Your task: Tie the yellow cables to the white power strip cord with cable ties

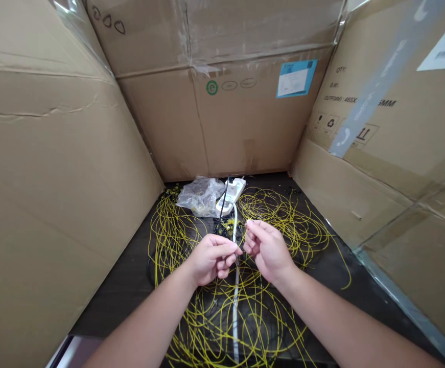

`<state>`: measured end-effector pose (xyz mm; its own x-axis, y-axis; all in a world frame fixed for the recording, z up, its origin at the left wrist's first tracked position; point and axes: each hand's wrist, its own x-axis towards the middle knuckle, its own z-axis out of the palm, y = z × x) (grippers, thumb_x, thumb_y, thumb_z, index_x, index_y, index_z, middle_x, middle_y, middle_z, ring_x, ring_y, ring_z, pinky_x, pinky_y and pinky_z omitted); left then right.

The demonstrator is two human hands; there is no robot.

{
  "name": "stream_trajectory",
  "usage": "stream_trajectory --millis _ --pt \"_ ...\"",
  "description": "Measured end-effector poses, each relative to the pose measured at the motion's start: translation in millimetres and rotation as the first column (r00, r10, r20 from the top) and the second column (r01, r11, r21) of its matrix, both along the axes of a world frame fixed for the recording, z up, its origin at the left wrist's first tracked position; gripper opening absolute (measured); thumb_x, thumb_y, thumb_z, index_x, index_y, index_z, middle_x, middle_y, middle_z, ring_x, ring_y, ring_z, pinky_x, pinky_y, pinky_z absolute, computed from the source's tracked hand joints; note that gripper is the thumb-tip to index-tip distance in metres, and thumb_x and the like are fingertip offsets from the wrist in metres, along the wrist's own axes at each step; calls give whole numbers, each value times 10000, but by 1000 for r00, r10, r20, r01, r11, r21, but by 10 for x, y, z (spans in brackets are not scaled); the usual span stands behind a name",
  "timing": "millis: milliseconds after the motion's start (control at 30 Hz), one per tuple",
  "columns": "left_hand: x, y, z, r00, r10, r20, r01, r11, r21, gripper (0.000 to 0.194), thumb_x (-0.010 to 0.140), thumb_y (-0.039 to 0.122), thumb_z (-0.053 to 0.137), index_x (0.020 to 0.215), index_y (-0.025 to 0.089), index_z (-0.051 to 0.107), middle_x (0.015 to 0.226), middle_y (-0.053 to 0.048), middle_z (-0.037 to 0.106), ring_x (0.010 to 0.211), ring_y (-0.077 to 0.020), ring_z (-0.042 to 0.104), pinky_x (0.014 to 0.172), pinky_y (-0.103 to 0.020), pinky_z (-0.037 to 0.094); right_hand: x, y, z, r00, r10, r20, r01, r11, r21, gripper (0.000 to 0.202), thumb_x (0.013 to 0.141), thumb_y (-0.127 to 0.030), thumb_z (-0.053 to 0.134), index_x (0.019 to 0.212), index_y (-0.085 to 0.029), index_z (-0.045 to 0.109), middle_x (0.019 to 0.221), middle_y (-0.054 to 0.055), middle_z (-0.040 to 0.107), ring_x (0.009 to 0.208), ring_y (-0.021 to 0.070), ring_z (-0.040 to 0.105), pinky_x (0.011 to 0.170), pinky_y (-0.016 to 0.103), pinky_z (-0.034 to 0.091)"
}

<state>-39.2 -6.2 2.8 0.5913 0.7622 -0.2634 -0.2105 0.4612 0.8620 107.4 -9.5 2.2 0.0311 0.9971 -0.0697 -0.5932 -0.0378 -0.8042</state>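
Both hands meet near the middle of the table, a small gap between them. My left hand (215, 258) is closed in a pinch, with a small dark tip at its fingers. Just to the right and slightly higher, my right hand (265, 248) pinches with thumb and forefinger. A thin yellow wire seems to run between the two pinches; its ends are hard to make out. Beneath and around the hands lie many loose yellow wires (203, 327). A white cable (235, 306) passes under the fingers toward me.
A white power strip (232, 194) lies at the back, with an upright black rod (224, 202) before it. Left of it is a crumpled clear plastic bag (201, 195). Small black and yellow pieces (226, 225) are scattered near. Cardboard boxes (241, 128) wall the dark table (122, 291) on three sides.
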Motion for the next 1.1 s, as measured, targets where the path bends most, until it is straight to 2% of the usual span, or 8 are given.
stream_trajectory --millis 100,233,367,533,700,833,1000,1100 --pt "-6 9 -4 1000 -7 -13 7 1000 16 172 741 247 635 758 77 656 502 -5 542 333 -36 387 319 -172 356 21 5 -8 981 16 194 -31 997 70 251 738 -332 653 616 -174 501 449 -74 404 392 61 345 405 203 309" --pt "0 12 6 998 45 -37 -42 997 64 191 754 281 628 800 96 648 553 -22 583 383 -64 479 344 -174 400 36 -29 12 882 54 469 -137 980 146 238 764 -351 621 636 -165 544 501 -43 513 406 68 412 411 206 323" --pt "13 8 12 992 96 -83 -85 988 127 213 749 300 630 714 90 639 590 -41 596 423 -74 513 353 -166 404 22 -57 33 814 71 577 -201 966 165 218 785 -336 594 656 -165 553 503 -34 555 420 77 455 424 200 341" --pt "21 3 11 978 187 -93 -170 971 168 220 749 285 626 703 71 649 615 -59 609 448 -83 527 370 -180 418 -2 -43 2 810 64 582 -170 977 129 238 789 -356 587 672 -150 572 520 -17 575 412 67 440 408 189 333" --pt "41 0 -15 957 289 8 -288 953 94 221 755 289 630 723 71 644 639 -52 602 481 -78 533 398 -178 428 -37 -40 -72 888 66 456 -113 991 77 243 748 -378 633 705 -139 616 550 -13 579 415 60 421 392 182 332" --pt "78 -15 -51 962 271 40 -272 962 25 206 760 265 624 719 63 638 634 -56 600 463 -74 522 394 -183 431 -64 -47 -92 921 76 383 -103 993 49 218 734 -360 654 725 -142 659 513 -21 560 412 58 418 394 180 329" --pt "92 -25 -51 960 277 34 -277 961 -2 186 753 235 624 677 66 629 584 -40 590 401 -61 476 360 -189 426 -53 -46 -66 937 148 316 -162 987 19 212 740 -342 652 749 -133 683 506 -10 562 409 53 415 380 177 287" --pt "77 -16 -35 962 272 40 -271 962 -17 174 748 226 626 672 70 627 558 -29 579 383 -56 455 344 -182 411 -29 -33 -74 926 182 330 -195 981 8 219 734 -341 657 758 -126 688 525 2 578 406 51 399 376 183 277"
